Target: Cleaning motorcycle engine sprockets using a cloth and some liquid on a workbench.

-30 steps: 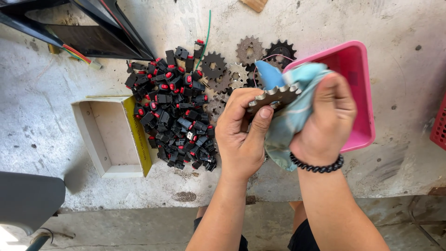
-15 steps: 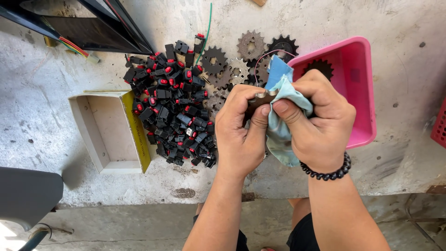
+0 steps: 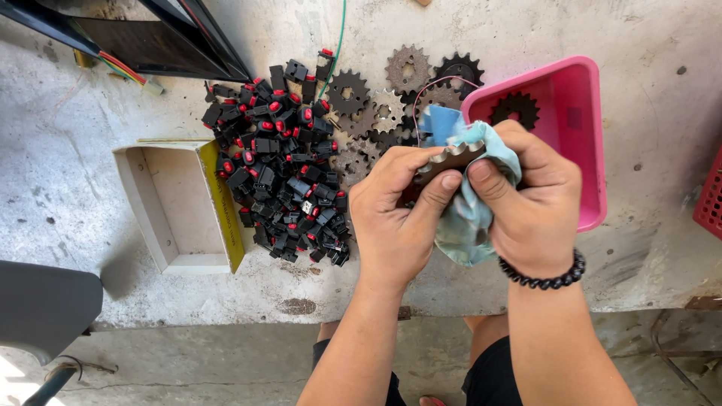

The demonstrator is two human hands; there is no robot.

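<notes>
Both hands have drawn in tight since a moment back, and the cloth that was spread over the toothed rim is now bunched up around it. Left hand (image 3: 395, 218) has the sprocket (image 3: 450, 158) pinched, fingers closed on its edge, thumb pressing up near the teeth. Right hand (image 3: 526, 199) is wrapped shut on the pale blue cloth (image 3: 468, 214), fingers curled over, pushing the fabric against the metal.

That sprocket looks stiff, fairly weighty for its size, with sharp teeth and likely greasy, so I'd judge the flat faces or the cloth-covered rim the safest place to grip. It sits between the two thumbs, held above the concrete surface (image 3: 662, 45), just in front of the pink tray (image 3: 583, 143). More sprockets (image 3: 406, 69) and a heap of black-and-red switches (image 3: 282, 162) lie beyond, beside an empty box (image 3: 179, 207).
</notes>
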